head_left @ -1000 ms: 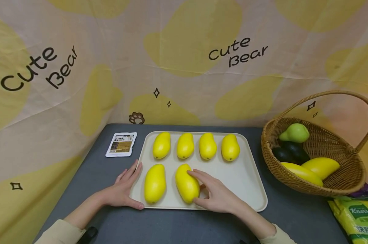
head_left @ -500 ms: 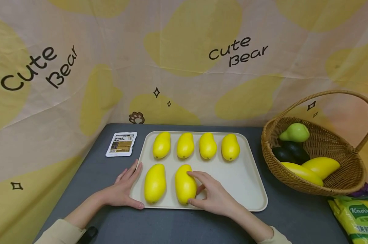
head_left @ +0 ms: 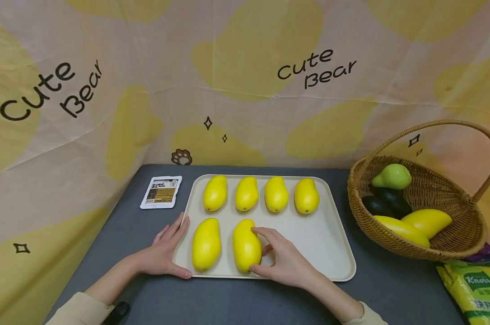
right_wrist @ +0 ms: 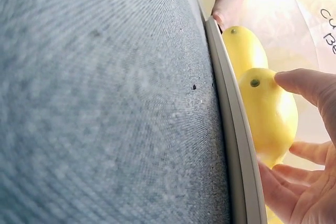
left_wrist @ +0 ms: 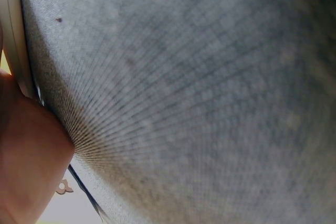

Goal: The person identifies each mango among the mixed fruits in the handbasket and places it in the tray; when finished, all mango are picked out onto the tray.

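On a cream tray [head_left: 310,243] lie several yellow mangoes, with a back row [head_left: 246,194] running across the far side. In front are two more, a left mango [head_left: 206,244] and a right mango [head_left: 245,246]. My right hand [head_left: 285,258] holds the right mango from its right side, thumb at the near end and index finger toward the far end. In the right wrist view, the thumb touches the held mango [right_wrist: 270,114] beside its stem spot. My left hand [head_left: 159,256] rests at the tray's left edge, fingers spread and thumb along the near corner.
A wicker basket [head_left: 440,180] at the right holds a green pear [head_left: 393,176], dark avocados [head_left: 391,203] and more mangoes [head_left: 427,223]. A yellow-green Knorr packet [head_left: 478,289] lies in front of it. A flat white packet [head_left: 161,192] is left of the tray. Patterned cloth hangs behind.
The mango at my right hand has turned straighter and shifted slightly left, the hand moving with it. It stays almost still over the last half second. My left hand has not moved.
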Demonstrator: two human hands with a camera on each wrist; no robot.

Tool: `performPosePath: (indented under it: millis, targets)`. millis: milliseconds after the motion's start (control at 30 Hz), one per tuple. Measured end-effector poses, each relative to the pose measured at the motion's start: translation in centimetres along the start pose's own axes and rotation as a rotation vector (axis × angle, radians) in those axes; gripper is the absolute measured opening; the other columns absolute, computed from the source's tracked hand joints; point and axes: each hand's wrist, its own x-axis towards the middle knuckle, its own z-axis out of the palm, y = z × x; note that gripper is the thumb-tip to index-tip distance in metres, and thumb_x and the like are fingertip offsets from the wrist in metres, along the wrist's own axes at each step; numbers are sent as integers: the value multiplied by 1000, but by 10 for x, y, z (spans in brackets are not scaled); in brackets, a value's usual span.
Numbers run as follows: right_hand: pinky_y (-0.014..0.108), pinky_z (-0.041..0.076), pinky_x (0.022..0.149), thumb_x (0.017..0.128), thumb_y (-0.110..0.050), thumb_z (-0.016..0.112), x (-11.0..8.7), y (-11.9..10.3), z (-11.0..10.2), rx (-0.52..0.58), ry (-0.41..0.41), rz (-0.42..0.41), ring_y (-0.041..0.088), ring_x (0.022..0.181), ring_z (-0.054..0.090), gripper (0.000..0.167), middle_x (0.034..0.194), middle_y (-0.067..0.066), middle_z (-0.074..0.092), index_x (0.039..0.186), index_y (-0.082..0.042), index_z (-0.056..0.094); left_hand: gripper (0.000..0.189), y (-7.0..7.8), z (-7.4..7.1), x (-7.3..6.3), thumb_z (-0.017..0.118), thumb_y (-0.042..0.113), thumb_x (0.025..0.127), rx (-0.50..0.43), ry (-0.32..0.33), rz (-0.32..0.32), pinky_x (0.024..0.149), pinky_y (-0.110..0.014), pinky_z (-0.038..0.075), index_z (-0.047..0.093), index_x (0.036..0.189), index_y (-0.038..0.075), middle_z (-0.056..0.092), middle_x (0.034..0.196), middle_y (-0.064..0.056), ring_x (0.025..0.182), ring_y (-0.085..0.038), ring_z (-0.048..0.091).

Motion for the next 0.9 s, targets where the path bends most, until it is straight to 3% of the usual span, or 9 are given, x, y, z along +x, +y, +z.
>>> performPosePath:
  millis: [133, 367, 467, 600, 900]
  targets:
    - [22, 52, 63, 79, -40, 80, -2, -2, -2, -9, 43, 20, 14, 86, 60, 70, 133, -2, 53, 138, -18, 50, 133, 0, 0, 1, 78, 63, 68, 12, 3, 1, 108, -59, -3, 0, 155, 0, -12, 160, -21, 143, -45, 6]
    - [23, 53, 60, 84, -16, 76, -6, 0, -21, 14, 212, -19, 13, 74, 57, 14, 88, -10, 62, 94, -20, 67, 133, 4, -1, 2, 79, 62, 68, 2, 3, 1, 108, -59, -3, 1, 155, -1, -11, 160, -21, 143, -44, 4]
    - [25, 54, 60, 85, -12, 75, -8, 1, -36, 1, 244, -41, 12, 72, 57, 13, 78, -15, 59, 84, -22, 67, 133, 5, -1, 2, 79, 62, 68, -1, 0, 0, 108, -59, -3, 1, 155, -1, -12, 160, -22, 143, -45, 4]
    - [26, 53, 60, 85, -13, 74, -13, 0, -65, -72, 241, -49, 8, 72, 57, 12, 76, -17, 59, 83, -23, 67, 133, 5, -1, 2, 79, 62, 68, 1, -4, -4, 108, -59, -3, 0, 155, -1, -12, 160, -22, 143, -44, 3]
    - [22, 49, 55, 85, -13, 75, -36, -1, -153, -351, 228, -107, 1, 69, 55, 12, 77, -19, 61, 87, -23, 69, 133, 3, 1, -1, 79, 62, 68, 11, 9, -1, 108, -58, -3, 1, 155, -1, -11, 160, -22, 144, -40, 2]
